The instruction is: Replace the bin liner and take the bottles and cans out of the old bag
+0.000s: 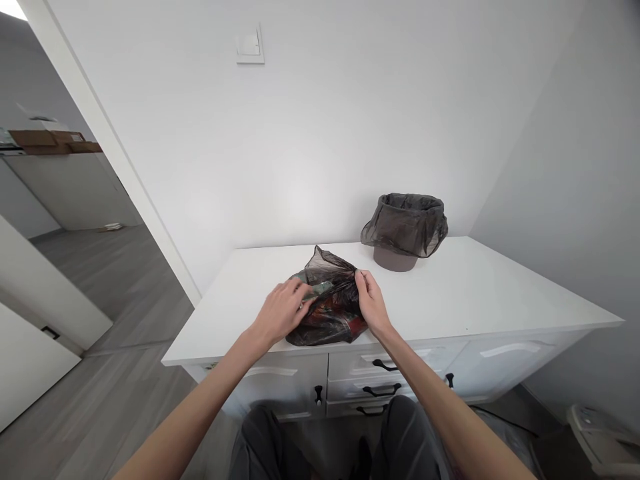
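A thin, see-through black garbage bag (330,327) lies bunched on the white cabinet top in front of me, with reddish and orange contents showing through. My right hand (371,301) pinches the bag's gathered neck on its right side. On the left, the bent fingers of my left hand (287,308) grip the bag's side, beside a pale green piece of plastic (323,288). Whether that plastic is inside the bag or on top, I cannot tell. Its loose upper edge fans up between my hands.
A brown trash can (395,259) lined with another black bag (407,227) stands behind to the right, near the wall. The white cabinet (480,287) has drawers with black handles (383,389). A light switch (250,45) is on the wall; a doorway opens at left.
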Demonstrator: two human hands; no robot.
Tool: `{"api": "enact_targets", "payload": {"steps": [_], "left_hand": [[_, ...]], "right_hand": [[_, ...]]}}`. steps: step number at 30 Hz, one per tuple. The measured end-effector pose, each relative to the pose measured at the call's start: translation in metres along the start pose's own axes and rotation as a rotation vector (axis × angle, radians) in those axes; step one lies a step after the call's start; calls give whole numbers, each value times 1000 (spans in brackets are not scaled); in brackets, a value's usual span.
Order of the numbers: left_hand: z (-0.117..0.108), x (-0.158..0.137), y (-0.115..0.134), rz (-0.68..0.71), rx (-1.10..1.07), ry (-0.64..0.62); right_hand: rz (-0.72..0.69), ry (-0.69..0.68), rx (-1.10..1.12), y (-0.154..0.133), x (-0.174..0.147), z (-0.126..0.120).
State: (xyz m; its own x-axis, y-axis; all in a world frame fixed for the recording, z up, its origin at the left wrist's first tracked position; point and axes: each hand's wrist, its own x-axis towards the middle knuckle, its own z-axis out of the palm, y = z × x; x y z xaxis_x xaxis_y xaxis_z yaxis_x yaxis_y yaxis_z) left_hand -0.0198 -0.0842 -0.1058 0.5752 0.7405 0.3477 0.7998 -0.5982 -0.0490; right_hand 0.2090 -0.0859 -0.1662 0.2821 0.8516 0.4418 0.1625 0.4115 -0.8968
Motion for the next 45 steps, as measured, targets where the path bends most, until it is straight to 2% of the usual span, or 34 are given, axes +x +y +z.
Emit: {"api": "enact_targets", "payload": {"steps": [2, 4, 8, 14, 17, 20, 23, 27, 31, 34, 38, 45], "left_hand": [[6, 5, 4, 171, -41, 34], [16, 12, 4, 231, -28, 73], [32, 34, -8, 194, 30, 125], [42, 74, -27, 222, 73, 7], [53, 80, -40, 192, 94, 13], [56, 71, -59, 173, 61, 45], [39, 49, -82, 119, -9, 60], [-13, 13, -111, -43, -147, 60], [-65, -13, -132, -325, -222, 95], [-90, -24, -144, -547, -250, 79], [-105, -25, -160, -658, -295, -15], [-111, -3, -183, -760, -169, -160]], "right_hand": [[-4, 7, 10, 1, 0, 1], [-4, 23, 9, 5, 0, 2], [-5, 42, -21, 11, 4, 4], [15, 61, -83, 15, 10, 10], [32, 61, -130, 16, 10, 13], [37, 59, -168, 16, 12, 16], [34, 67, -180, 12, 14, 20], [33, 85, -177, 8, 16, 24], [28, 83, -176, 10, 17, 25], [25, 81, -188, 11, 16, 25], [25, 54, -188, 12, 14, 24], [18, 29, -195, 20, 16, 23]]}}
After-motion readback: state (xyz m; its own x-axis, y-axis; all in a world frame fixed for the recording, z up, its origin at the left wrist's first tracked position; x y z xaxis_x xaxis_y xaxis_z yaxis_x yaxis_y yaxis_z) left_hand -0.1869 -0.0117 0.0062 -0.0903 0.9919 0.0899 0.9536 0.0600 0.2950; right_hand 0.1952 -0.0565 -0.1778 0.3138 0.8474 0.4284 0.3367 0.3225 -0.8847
